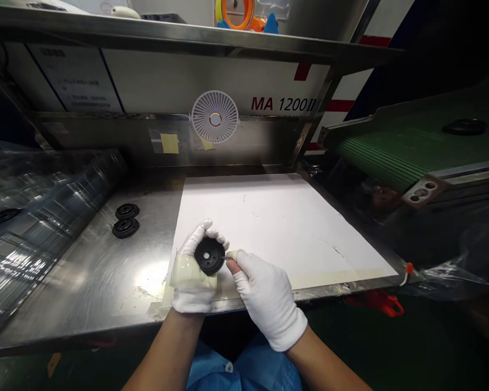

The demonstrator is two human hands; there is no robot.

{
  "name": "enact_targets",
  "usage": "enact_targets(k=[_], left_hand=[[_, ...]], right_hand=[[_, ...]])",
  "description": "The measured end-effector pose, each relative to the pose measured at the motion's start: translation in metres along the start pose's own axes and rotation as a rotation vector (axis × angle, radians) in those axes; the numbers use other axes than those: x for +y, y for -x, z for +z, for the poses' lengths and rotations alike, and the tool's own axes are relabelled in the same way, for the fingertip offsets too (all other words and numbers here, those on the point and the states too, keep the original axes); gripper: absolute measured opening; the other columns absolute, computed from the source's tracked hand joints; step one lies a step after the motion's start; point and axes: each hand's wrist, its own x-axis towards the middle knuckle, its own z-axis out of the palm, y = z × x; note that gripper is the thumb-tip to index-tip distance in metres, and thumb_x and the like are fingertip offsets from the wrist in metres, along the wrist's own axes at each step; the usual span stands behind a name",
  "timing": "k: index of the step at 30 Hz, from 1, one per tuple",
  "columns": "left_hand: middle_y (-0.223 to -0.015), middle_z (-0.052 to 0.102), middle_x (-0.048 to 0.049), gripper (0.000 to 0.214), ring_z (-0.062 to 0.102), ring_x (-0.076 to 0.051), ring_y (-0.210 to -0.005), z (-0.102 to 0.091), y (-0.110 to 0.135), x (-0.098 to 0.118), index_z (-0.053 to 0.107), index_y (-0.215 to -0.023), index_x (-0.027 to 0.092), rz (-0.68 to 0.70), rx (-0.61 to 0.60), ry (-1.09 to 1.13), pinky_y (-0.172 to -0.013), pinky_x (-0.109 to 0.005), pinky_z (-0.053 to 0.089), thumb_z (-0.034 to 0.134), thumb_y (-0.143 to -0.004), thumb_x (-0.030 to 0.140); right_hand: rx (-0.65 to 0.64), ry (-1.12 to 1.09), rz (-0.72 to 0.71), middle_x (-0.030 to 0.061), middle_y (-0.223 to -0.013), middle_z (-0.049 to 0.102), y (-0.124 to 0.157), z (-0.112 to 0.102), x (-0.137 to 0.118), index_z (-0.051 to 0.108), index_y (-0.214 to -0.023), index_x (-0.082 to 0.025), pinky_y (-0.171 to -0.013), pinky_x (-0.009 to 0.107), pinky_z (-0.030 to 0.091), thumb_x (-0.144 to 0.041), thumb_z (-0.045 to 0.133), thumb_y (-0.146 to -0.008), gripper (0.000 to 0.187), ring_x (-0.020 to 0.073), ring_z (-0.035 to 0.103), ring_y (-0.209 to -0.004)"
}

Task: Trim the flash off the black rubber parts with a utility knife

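Note:
My left hand (191,274), in a white glove, is closed around a round black plastic disc (209,256) and holds it up facing me above the near edge of the bench. My right hand (264,296), also gloved, is pinched on a small thin tool whose tip touches the disc's right rim; the tool is too small to name. Both hands hover over the front edge of a white sheet (277,222) taped to the steel bench (101,271).
Two more black discs (126,220) lie on the bench at the left. Clear plastic bags (36,217) lie at the far left. A green conveyor belt (411,146) carrying a black disc (464,127) runs at the right. A white fan grille (215,117) hangs on the back panel.

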Motion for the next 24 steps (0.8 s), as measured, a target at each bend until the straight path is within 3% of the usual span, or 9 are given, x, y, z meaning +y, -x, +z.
enact_targets(k=[15, 17, 20, 22, 24], left_hand=[[-0.073, 0.062, 0.0022, 0.014, 0.062, -0.010, -0.070, 0.009, -0.007, -0.009, 0.066, -0.089, 0.017, 0.234, 0.101, 0.049, -0.074, -0.026, 0.055, 0.070, -0.076, 0.019], [-0.088, 0.068, -0.0036, 0.022, 0.066, -0.016, -0.085, 0.005, -0.004, -0.006, 0.066, -0.100, 0.017, 0.192, 0.055, -0.023, -0.083, -0.032, 0.056, 0.066, -0.078, 0.019], [-0.111, 0.067, -0.0145, 0.040, 0.064, -0.029, -0.104, -0.004, 0.001, 0.004, 0.062, -0.117, 0.016, 0.002, -0.067, -0.093, -0.089, -0.047, 0.054, 0.058, -0.078, 0.020], [-0.101, 0.068, -0.0143, 0.042, 0.066, -0.027, -0.094, -0.008, 0.005, 0.009, 0.063, -0.115, 0.013, -0.071, -0.103, -0.079, -0.084, -0.046, 0.055, 0.056, -0.075, 0.020], [-0.082, 0.066, -0.0085, 0.036, 0.065, -0.020, -0.077, -0.008, 0.006, 0.012, 0.065, -0.108, 0.013, -0.053, -0.090, -0.051, -0.076, -0.038, 0.056, 0.056, -0.073, 0.018]], right_hand=[[-0.009, -0.158, 0.075, -0.0026, -0.077, 0.061, 0.011, 0.016, -0.019, 0.053, -0.083, -0.025, -0.059, 0.028, 0.026, -0.042, 0.035, -0.101, 0.031, 0.0142, 0.053, -0.066], [-0.012, -0.185, 0.074, -0.0027, -0.076, 0.060, 0.011, 0.015, -0.018, 0.053, -0.082, -0.024, -0.059, 0.028, 0.027, -0.042, 0.036, -0.101, 0.031, 0.0139, 0.052, -0.065], [-0.025, -0.230, 0.056, -0.0029, -0.076, 0.060, 0.010, 0.009, -0.015, 0.052, -0.082, -0.024, -0.060, 0.027, 0.028, -0.044, 0.035, -0.101, 0.032, 0.0131, 0.051, -0.064], [-0.034, -0.253, 0.035, -0.0028, -0.079, 0.060, 0.008, 0.005, -0.012, 0.053, -0.085, -0.024, -0.061, 0.026, 0.030, -0.046, 0.034, -0.101, 0.033, 0.0129, 0.052, -0.068], [-0.021, -0.227, 0.030, -0.0029, -0.080, 0.060, 0.005, 0.003, -0.009, 0.054, -0.087, -0.025, -0.062, 0.026, 0.030, -0.047, 0.033, -0.101, 0.034, 0.0129, 0.052, -0.069]])
